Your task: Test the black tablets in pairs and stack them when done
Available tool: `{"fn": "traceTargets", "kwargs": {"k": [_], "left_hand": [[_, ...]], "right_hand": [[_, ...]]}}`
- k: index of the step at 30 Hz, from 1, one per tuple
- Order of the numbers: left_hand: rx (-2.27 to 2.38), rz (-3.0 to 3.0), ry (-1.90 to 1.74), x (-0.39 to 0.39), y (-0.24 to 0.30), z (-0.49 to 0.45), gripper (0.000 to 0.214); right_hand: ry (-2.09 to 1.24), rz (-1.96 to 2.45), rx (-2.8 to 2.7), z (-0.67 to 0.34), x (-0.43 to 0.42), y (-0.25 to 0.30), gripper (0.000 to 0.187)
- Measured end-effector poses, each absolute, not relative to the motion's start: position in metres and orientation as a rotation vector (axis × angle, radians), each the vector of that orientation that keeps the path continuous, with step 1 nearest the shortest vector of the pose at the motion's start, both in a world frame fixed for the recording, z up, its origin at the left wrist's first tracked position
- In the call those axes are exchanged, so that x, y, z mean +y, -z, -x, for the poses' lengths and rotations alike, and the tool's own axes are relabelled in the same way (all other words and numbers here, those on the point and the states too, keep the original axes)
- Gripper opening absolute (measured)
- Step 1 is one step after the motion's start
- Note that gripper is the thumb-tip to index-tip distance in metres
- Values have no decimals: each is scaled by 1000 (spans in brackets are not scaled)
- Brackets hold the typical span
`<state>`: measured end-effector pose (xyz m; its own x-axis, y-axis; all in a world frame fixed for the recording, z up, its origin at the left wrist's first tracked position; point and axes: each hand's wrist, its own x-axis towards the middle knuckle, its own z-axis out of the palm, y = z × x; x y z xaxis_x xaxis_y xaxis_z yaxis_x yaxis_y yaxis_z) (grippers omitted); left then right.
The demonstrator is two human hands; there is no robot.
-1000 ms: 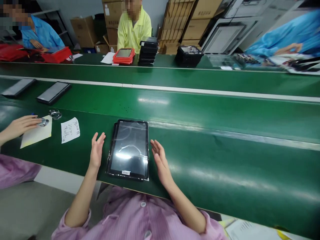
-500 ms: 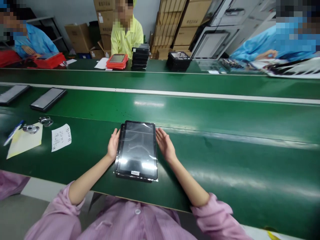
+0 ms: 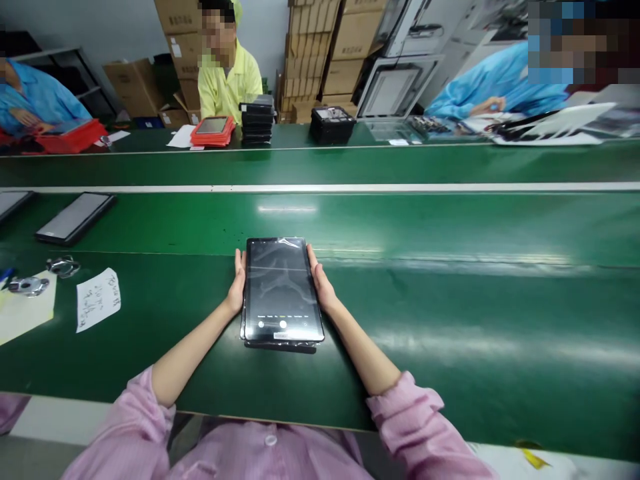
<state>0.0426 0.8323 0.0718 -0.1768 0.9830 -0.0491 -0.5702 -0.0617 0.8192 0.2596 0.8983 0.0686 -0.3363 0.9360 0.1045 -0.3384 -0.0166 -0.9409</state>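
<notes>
A black tablet with clear film over its glass lies face up in front of me. Small white icons glow along the lower part of its screen. Beneath it a second dark flat thing shows at the lower edge; I cannot make out its kind. My left hand grips the tablet's left side, fingers pointing forward along the edge. Along the opposite edge, my right hand presses in with its thumb near the rim. Fingertips under the sides are partly hidden.
On the green bench, a handwritten paper slip, metal rings and a yellowish sheet lie left. Another tablet rests farther back. Across the bench sit co-workers, with a black stack and red cases.
The right hand has closed in against the tablet's edge, and the left hand grips its side. The tablet sits straighter over the thing below. Icons now show on its screen. The camera view has shifted.
</notes>
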Motion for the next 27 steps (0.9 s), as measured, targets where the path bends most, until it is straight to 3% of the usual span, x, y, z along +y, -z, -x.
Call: {"fn": "traceTargets", "kwargs": {"k": [5,12,23,27], "left_hand": [[876,-543,-1587,847,-83,-37,63],[906,-481,-1614,846,-82,-39,69],[974,-710,-1421,847,-77,-28,60],[1126,-759,-1498,877,-79,-15,60]], "right_hand": [[-1449,781,-934,-255,894,-56,82],[-1474,819,-787,-258,894,-52,86],[-1646,736,-883,-264,891,-72,77],[-1599,743,-921,-261,905,-70,82]]}}
